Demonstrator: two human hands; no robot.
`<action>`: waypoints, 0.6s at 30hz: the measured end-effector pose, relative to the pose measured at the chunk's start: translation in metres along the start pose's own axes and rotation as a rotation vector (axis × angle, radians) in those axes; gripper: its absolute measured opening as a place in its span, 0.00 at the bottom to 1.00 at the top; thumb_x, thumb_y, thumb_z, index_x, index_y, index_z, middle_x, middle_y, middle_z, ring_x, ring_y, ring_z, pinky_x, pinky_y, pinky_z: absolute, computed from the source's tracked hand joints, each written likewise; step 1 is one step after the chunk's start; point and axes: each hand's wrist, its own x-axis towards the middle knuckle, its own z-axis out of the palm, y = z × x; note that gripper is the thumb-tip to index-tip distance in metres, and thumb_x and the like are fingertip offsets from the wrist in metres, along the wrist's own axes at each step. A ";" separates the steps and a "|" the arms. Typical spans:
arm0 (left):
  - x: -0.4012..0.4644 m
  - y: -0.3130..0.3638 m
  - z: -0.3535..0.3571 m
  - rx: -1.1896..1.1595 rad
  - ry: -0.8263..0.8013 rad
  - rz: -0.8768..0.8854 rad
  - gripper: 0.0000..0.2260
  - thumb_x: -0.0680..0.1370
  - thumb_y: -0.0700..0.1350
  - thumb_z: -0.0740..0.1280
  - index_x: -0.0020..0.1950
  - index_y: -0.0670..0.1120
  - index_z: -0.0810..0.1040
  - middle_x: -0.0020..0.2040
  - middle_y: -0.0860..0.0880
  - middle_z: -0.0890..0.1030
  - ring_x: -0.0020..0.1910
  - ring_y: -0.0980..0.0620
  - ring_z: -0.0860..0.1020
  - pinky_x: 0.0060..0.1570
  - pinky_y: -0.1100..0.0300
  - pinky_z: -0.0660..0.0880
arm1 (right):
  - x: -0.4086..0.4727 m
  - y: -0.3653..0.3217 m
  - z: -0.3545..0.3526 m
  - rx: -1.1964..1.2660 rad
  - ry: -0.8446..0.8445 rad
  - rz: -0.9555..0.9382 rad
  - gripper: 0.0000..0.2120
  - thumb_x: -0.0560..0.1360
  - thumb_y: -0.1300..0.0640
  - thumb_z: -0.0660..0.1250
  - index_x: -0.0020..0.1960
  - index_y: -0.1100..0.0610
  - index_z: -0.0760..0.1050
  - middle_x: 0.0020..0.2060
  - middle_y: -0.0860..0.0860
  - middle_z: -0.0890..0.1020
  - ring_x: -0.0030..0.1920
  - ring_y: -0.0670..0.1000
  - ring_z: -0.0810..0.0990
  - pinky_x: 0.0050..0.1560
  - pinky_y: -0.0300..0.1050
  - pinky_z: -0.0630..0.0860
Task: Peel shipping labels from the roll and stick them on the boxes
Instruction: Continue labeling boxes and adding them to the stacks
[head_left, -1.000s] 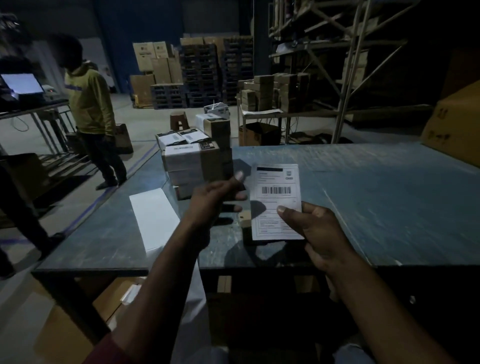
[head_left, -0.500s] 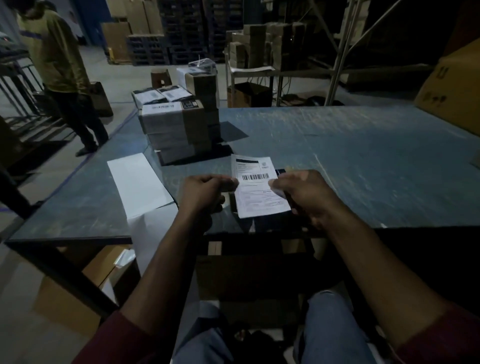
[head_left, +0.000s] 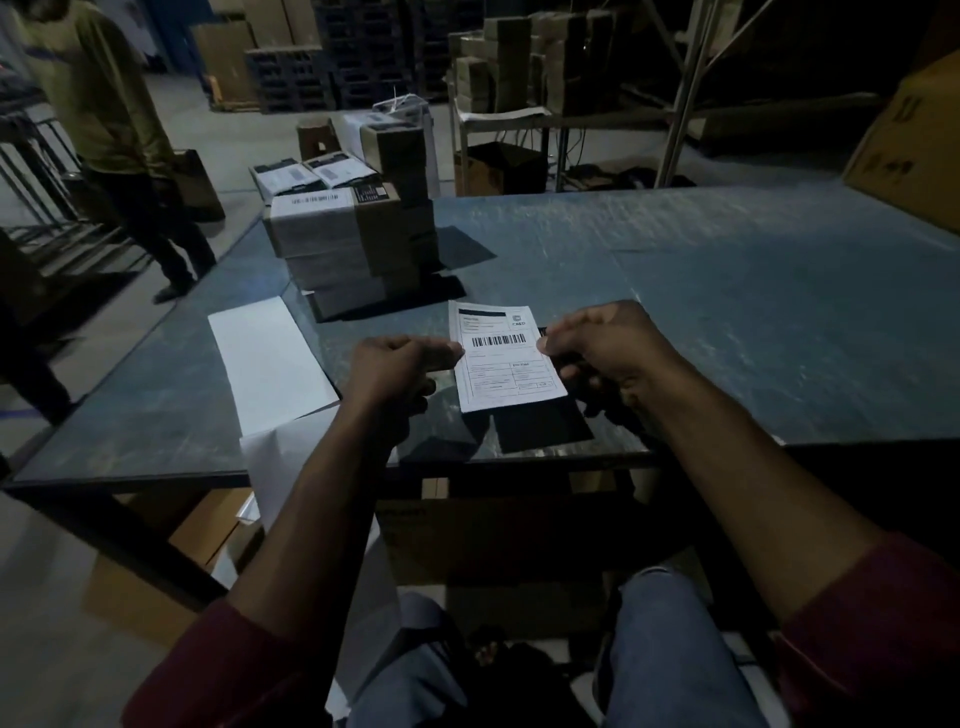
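A white shipping label (head_left: 504, 356) with a barcode hangs just above the near part of the blue table (head_left: 727, 291). My left hand (head_left: 400, 369) pinches its left edge and my right hand (head_left: 602, 348) pinches its right edge. A dark flat item (head_left: 540, 428) lies on the table under the label, mostly in shadow. A stack of cardboard boxes (head_left: 353, 244) with labels on top stands at the table's left rear. A white strip of label backing (head_left: 270, 364) lies left of my hands and trails over the table's front edge.
A large cardboard box (head_left: 914, 150) sits at the table's far right corner. A person in a yellow top (head_left: 104, 104) stands on the floor to the left. Shelving with boxes (head_left: 530, 57) and pallets fill the background. More cardboard lies under the table.
The label has come down from held up in front of me to low over the table. Both hands now grip its side edges. The view has tilted down.
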 end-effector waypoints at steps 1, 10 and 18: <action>0.001 0.000 0.001 0.006 0.004 0.007 0.05 0.78 0.41 0.72 0.48 0.40 0.88 0.49 0.41 0.88 0.31 0.51 0.69 0.32 0.62 0.63 | 0.001 -0.001 0.000 -0.001 0.016 -0.011 0.07 0.71 0.65 0.77 0.47 0.65 0.82 0.37 0.66 0.85 0.23 0.52 0.75 0.25 0.39 0.68; 0.003 -0.005 -0.003 0.072 0.017 0.030 0.05 0.77 0.42 0.74 0.47 0.42 0.88 0.46 0.45 0.88 0.30 0.52 0.70 0.27 0.63 0.64 | 0.002 -0.005 -0.001 -0.104 0.067 -0.045 0.11 0.67 0.62 0.82 0.45 0.60 0.82 0.33 0.62 0.85 0.26 0.53 0.76 0.27 0.44 0.74; -0.001 -0.006 0.001 0.064 0.060 0.054 0.05 0.75 0.40 0.74 0.41 0.42 0.88 0.40 0.44 0.88 0.27 0.52 0.67 0.26 0.63 0.61 | 0.004 -0.001 0.000 -0.132 0.090 -0.052 0.11 0.64 0.61 0.83 0.41 0.59 0.81 0.33 0.62 0.85 0.26 0.54 0.78 0.32 0.49 0.75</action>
